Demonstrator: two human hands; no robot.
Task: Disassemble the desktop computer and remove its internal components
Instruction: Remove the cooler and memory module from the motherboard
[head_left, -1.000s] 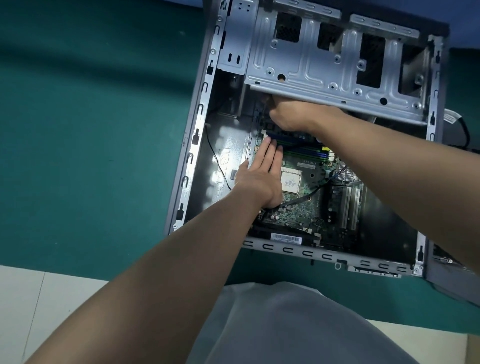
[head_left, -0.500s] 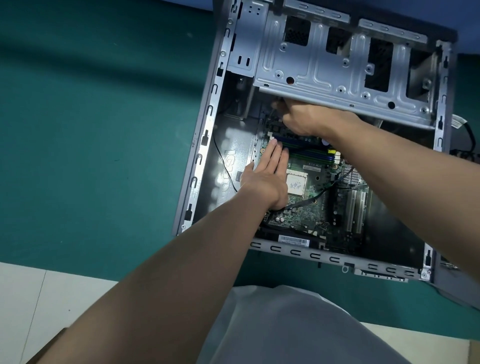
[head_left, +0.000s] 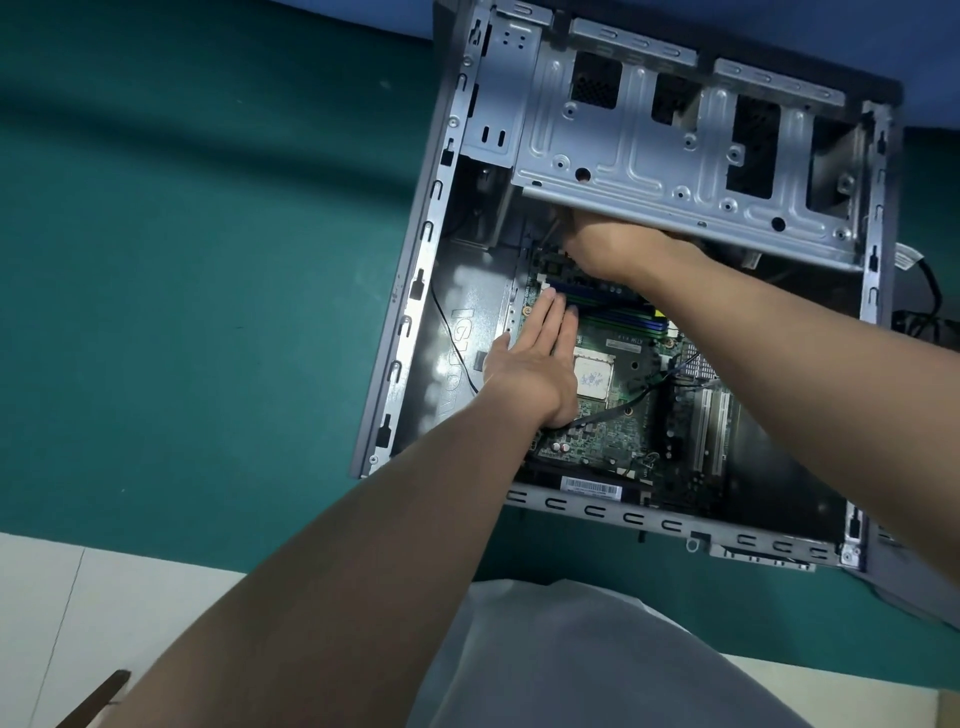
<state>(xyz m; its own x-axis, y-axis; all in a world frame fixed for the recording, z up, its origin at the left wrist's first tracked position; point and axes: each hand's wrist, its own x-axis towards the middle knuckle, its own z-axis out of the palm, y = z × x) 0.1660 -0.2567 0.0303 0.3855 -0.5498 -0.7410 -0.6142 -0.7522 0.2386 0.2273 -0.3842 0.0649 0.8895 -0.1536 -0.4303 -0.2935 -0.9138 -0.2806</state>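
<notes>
An open grey computer case (head_left: 415, 291) lies on its side on a green mat. Inside it sits the green motherboard (head_left: 613, 431) with a square processor (head_left: 595, 376) and blue and green memory slots (head_left: 613, 306). My left hand (head_left: 535, 364) lies flat on the board's left part, its straight fingers pointing at the memory slots. My right hand (head_left: 618, 249) reaches under the edge of the silver drive cage (head_left: 675, 156) at the board's far corner. Its fingers are hidden beneath the cage, so whatever they touch cannot be seen.
White expansion slots (head_left: 711, 431) stand at the board's right. A thin black wire (head_left: 452, 338) runs along the case floor on the left. Black cables (head_left: 930, 306) lie outside the case at the right. The green mat (head_left: 208, 260) ends at a pale surface (head_left: 78, 597) near me.
Both hands stay where they were on the board and under the cage. Only the camera has shifted a little, moving the case to the right in view.
</notes>
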